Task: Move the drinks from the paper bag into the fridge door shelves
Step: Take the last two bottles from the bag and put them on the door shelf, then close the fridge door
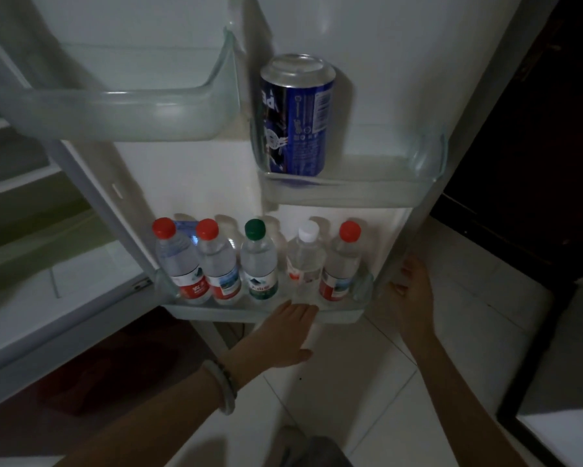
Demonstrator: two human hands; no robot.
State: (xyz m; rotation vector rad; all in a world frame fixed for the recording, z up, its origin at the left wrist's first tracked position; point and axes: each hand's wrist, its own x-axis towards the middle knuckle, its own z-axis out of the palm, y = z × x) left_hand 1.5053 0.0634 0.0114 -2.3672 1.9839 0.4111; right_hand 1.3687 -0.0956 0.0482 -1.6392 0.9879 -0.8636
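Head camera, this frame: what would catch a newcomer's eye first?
A blue can stands alone, upside down, at the left end of the middle right door shelf. Below it, five water bottles line the bottom door shelf: three red-capped, one green-capped bottle and one white-capped bottle. The left hand lies flat against that shelf's front, and the right hand rests on the door's edge.

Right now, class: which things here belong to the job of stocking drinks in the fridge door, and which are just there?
Job:
blue can on the middle door shelf
five water bottles on the bottom door shelf
left hand
right hand

Just there:
empty upper door shelf
bracelet
floor tiles
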